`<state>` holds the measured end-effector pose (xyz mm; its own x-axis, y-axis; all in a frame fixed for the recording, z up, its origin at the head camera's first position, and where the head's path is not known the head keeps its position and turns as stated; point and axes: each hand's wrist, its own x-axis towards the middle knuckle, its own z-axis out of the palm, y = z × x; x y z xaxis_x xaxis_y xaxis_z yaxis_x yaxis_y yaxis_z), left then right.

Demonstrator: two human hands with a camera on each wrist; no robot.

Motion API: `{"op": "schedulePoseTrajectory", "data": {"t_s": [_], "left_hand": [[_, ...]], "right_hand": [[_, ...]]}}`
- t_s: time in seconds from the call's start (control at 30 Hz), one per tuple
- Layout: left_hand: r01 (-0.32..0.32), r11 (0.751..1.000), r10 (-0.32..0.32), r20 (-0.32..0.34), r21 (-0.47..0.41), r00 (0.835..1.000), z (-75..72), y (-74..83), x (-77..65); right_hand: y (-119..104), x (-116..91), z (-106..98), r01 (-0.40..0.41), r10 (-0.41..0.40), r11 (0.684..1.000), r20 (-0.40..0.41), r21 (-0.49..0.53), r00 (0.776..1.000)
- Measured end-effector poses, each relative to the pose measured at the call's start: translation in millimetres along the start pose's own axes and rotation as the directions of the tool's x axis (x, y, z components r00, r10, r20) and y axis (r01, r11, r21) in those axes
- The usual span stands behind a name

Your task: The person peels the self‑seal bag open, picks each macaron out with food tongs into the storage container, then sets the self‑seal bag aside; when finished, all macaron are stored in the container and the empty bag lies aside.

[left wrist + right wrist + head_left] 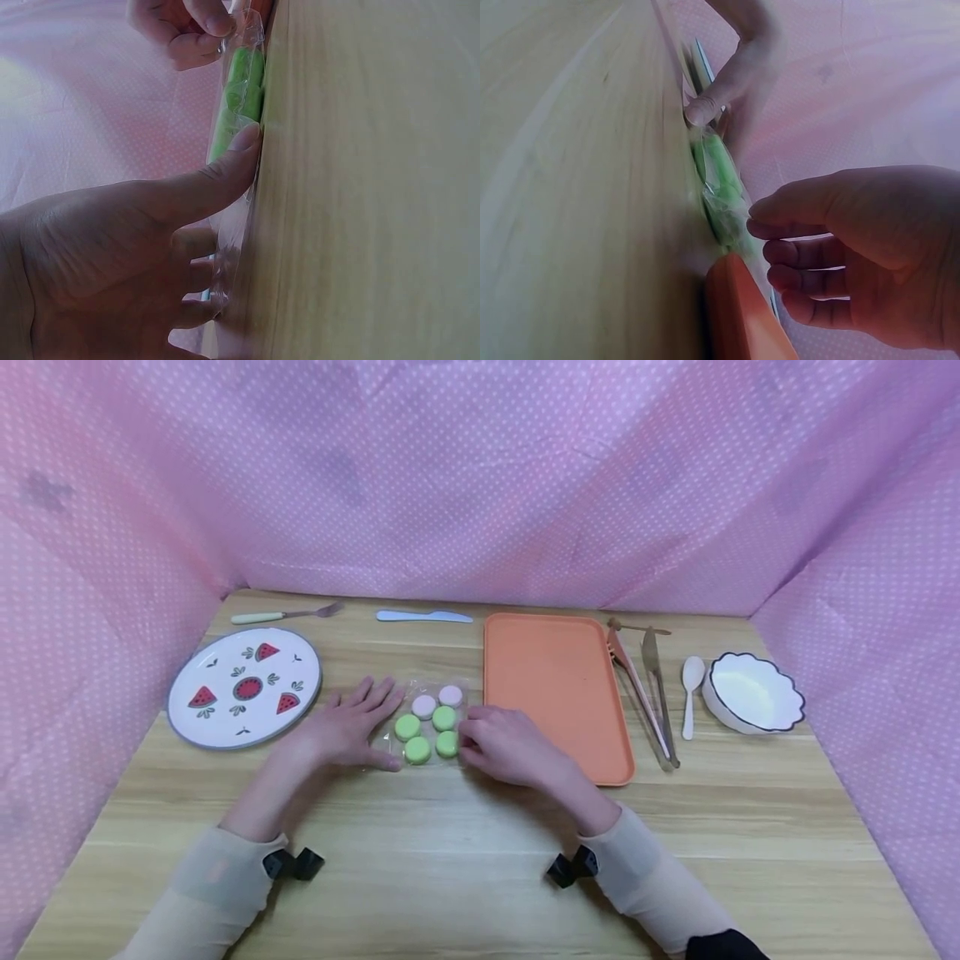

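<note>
A clear plastic bag (234,232) lies flat on the table, holding several round green pieces (417,750) and two pale pink ones (423,707) that look like macarons. My left hand (348,727) is spread over the bag's left side, fingers straight, with the thumb (244,142) along its near edge. At the bag's right edge my right hand (506,745) pinches the plastic between thumb and forefinger. In the right wrist view its other fingers (802,281) are curled loosely, above the edge of the orange tray (739,315).
Left stands an oval plate (228,647) with watermelon pictures. A fork (285,615) and a blue knife (423,617) lie along the back. Right of the orange tray (555,668) are long brown utensils (652,685), a white spoon (691,681) and a scalloped white bowl (753,693).
</note>
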<state>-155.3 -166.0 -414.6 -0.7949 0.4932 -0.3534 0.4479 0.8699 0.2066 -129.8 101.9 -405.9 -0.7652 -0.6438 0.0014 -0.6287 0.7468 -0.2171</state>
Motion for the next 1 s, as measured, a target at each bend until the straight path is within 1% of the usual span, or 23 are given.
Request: {"op": "schedulePoseTrajectory", "data": {"t_s": [0.23, 0.5, 0.7, 0.83, 0.93, 1.0], "left_hand": [[-0.001, 1.0, 0.001, -0.004, -0.011, 1.0, 0.9, 2.7, 1.9], [-0.001, 1.0, 0.001, 0.005, -0.008, 1.0, 0.8, 2.7, -0.2], [0.003, 1.0, -0.003, 0.002, -0.006, 1.0, 0.5, 1.7, -0.9], [-0.004, 1.0, 0.004, -0.002, -0.011, 1.0, 0.1, 1.8, -0.2], [-0.001, 1.0, 0.001, -0.001, -0.011, 1.0, 0.0, 1.8, -0.2], [0.003, 1.0, -0.003, 0.002, -0.011, 1.0, 0.1, 1.7, -1.0]], "right_hand": [[3.0, -3.5, -4.1, -0.034, 0.034, 0.999, 0.048, 0.012, 0.998], [5.1, -4.1, -4.2, -0.039, 0.038, 0.999, 0.059, 0.012, 0.998], [5.3, -3.9, -4.3, -0.037, 0.036, 0.999, 0.059, 0.01, 0.998], [2.8, -2.0, -2.7, -0.065, 0.064, 0.998, 0.058, 0.027, 0.996], [-0.1, 2.0, -0.3, -0.072, 0.071, 0.997, 0.04, 0.035, 0.997], [-1.6, 5.3, 1.8, -0.063, 0.063, 0.998, 0.018, 0.027, 0.998]]}}
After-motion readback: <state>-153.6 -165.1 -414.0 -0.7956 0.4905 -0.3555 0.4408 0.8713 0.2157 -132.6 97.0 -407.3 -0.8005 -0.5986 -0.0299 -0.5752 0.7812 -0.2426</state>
